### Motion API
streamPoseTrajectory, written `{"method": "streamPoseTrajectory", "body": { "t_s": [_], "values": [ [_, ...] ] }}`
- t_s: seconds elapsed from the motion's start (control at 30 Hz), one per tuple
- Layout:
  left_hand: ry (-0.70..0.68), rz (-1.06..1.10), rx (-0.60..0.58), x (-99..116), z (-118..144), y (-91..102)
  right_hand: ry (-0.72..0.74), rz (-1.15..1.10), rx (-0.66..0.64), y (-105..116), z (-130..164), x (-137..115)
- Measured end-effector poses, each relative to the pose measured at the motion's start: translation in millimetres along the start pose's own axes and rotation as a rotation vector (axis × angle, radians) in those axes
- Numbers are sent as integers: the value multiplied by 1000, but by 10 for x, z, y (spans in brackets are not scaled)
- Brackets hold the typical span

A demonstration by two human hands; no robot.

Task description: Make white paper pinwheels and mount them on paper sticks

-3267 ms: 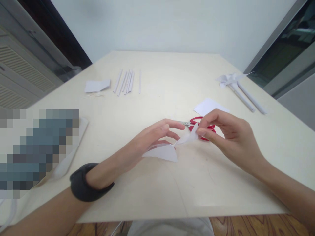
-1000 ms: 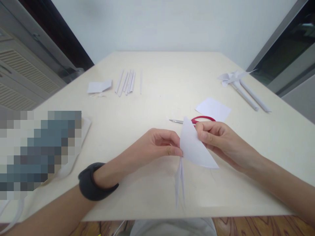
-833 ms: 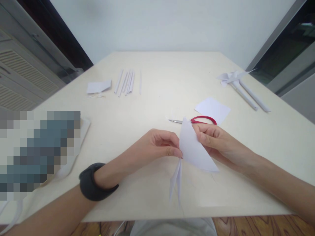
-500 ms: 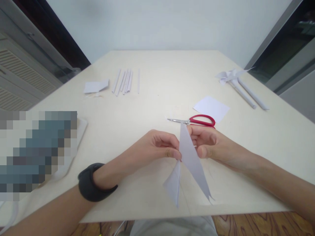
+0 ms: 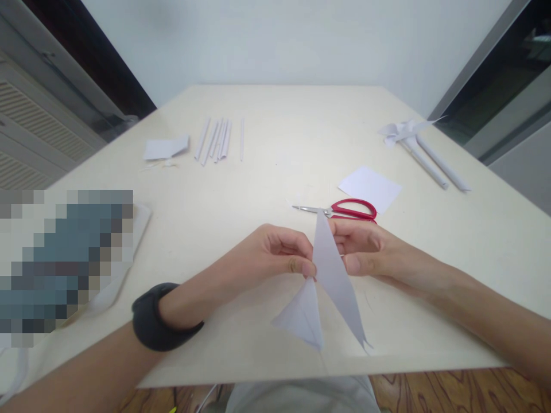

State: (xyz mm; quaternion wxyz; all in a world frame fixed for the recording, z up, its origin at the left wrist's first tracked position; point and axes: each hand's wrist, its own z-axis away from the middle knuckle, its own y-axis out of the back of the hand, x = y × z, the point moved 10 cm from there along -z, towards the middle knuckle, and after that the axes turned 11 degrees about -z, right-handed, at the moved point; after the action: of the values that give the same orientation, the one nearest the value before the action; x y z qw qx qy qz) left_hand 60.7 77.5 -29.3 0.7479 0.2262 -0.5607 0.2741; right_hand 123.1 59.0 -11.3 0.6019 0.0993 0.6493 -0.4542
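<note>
A piece of folded white paper (image 5: 336,281) is held in front of me, with a long pointed flap standing upright and slanting down to the right. A second triangular flap hangs below, spread to the left. My left hand (image 5: 282,252) is closed, pinching the paper near its middle between thumb and fingers. On the other side, my right hand (image 5: 372,246) has its fingers curled partly behind the long flap and its thumb at the right edge. Just beyond the paper's top tip lie red-handled scissors (image 5: 328,212), their blades pointing left.
A square white sheet (image 5: 370,184) lies behind the scissors. Several thin paper rolls (image 5: 221,140) and a folded paper piece (image 5: 166,149) are at the back left. Two paper tubes (image 5: 430,166) with paper shapes on their ends rest at the right. A blurred-out object (image 5: 73,258) lies at the left.
The lower triangular flap has swung and opened wider, its tip now farther left. Both hands keep nearly the same place on the paper.
</note>
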Motion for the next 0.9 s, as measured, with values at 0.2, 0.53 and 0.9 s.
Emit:
{"method": "streamPoseTrajectory", "body": {
  "t_s": [0.2,0.53,0.9],
  "values": [
    [10,-4,9,-12,-2,11,15,-32,-11,-3,13,-17],
    [23,-19,41,-30,4,50,32,-34,-34,-29,20,-43],
    [25,-37,24,-52,8,44,77,-9,-85,-65,31,-89]
  ]
}}
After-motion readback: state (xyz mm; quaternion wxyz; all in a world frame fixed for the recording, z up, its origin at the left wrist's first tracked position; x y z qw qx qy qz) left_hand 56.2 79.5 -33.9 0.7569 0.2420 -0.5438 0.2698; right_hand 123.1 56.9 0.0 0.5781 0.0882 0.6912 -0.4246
